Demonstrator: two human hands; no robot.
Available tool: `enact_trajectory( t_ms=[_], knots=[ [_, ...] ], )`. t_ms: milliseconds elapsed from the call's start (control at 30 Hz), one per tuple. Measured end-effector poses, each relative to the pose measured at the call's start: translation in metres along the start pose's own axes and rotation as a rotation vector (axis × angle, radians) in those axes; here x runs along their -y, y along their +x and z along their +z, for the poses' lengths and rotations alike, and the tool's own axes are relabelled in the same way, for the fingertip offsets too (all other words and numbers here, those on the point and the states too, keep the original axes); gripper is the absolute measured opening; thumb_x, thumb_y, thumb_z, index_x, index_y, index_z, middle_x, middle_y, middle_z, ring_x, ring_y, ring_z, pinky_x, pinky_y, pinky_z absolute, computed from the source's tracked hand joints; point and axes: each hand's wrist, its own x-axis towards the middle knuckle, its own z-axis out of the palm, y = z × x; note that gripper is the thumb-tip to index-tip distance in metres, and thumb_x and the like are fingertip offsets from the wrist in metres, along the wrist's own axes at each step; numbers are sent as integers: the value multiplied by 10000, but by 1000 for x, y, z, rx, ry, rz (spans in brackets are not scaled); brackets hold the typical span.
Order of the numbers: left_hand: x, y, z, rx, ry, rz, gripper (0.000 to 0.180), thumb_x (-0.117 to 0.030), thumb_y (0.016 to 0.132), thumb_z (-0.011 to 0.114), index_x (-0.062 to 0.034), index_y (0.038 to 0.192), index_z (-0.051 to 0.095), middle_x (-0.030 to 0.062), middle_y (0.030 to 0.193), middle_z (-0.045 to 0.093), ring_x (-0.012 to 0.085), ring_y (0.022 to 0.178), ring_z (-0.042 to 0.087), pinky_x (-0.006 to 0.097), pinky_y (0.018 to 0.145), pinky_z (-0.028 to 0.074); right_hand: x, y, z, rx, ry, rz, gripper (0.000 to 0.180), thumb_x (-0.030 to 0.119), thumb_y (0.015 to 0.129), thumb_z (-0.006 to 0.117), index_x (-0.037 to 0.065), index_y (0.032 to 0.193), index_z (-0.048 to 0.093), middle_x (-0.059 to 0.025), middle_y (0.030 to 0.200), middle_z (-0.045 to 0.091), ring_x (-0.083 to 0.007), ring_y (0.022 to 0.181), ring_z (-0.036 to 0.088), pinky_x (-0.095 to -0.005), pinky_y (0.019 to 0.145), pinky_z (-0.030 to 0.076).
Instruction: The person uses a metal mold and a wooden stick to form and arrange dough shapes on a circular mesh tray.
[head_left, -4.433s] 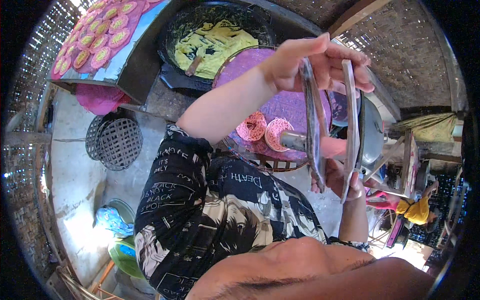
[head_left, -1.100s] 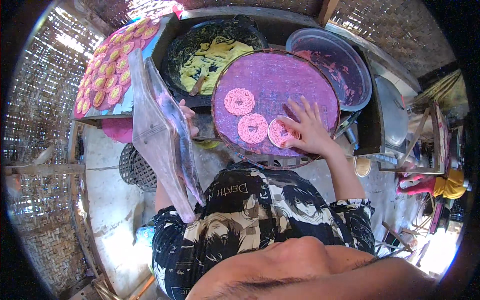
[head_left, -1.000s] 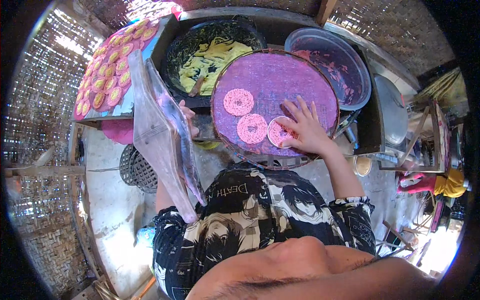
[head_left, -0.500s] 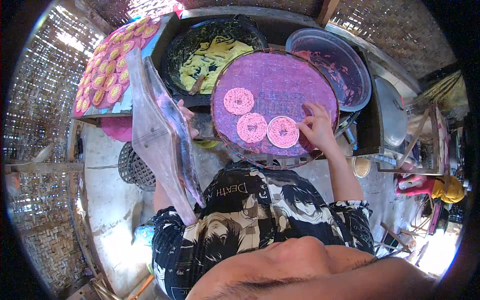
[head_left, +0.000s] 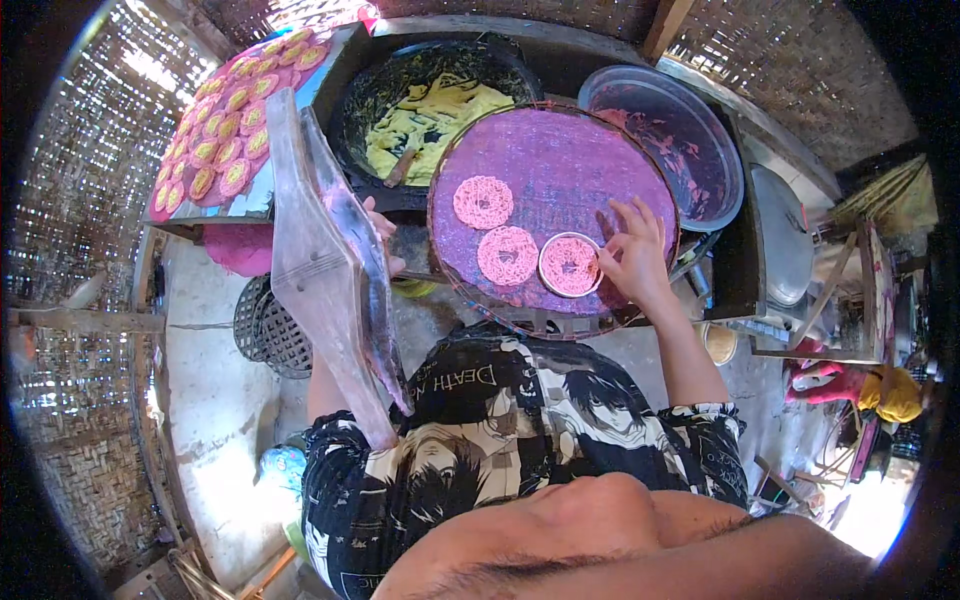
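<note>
Right hand [head_left: 632, 252]: reaching forward over the purple round tray [head_left: 610, 160], fingers spread and curled, tips touching the metal ring [head_left: 570, 265] around the nearest pink lacy disc; grip loose, closing on nothing.
Left hand [head_left: 380, 232]: mostly hidden, grip wrapping the hinged wooden press [head_left: 325, 270], holding it tilted upright beside the tray.

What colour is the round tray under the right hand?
Purple tray, seen in the head view; right hand rests on it.
</note>
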Motion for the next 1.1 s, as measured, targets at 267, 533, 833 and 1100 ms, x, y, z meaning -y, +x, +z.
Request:
enact_trajectory(
  t_ms=[267,533,833,1100],
  knots=[
    [-1,-6,1,-46,36,-13,360,-36,520,743,-71,826,555,36,775,572,170,779,560,420,1007,243,1,1,-4,12,-11,-28,131,188,598,617,58,607,621,-97,1228,427,-343,1207,269,-553,977,159],
    [-2,-5,-6,56,4,33,255,-248,694,588,-57,853,531,75,810,559,199,789,555,431,1024,171,-4,38,-2,-58,-39,-34,140,211,623,613,72,613,626,-78,1234,425,-333,1205,274,-524,990,162],
    [-15,-13,-6,-9,85,70,313,-371,739,604,-85,825,510,53,831,552,235,828,553,496,1017,149,-2,75,30,23,-159,5,163,211,629,601,80,701,665,-82,1240,416,-325,1209,273,-580,962,174],
    [-33,-5,8,-96,60,-37,252,-216,758,608,-74,919,476,65,817,560,213,759,572,468,990,249,-6,67,21,117,-217,43,197,257,687,593,96,767,672,-79,1240,417,-331,1205,282,-580,951,198]
  ],
)
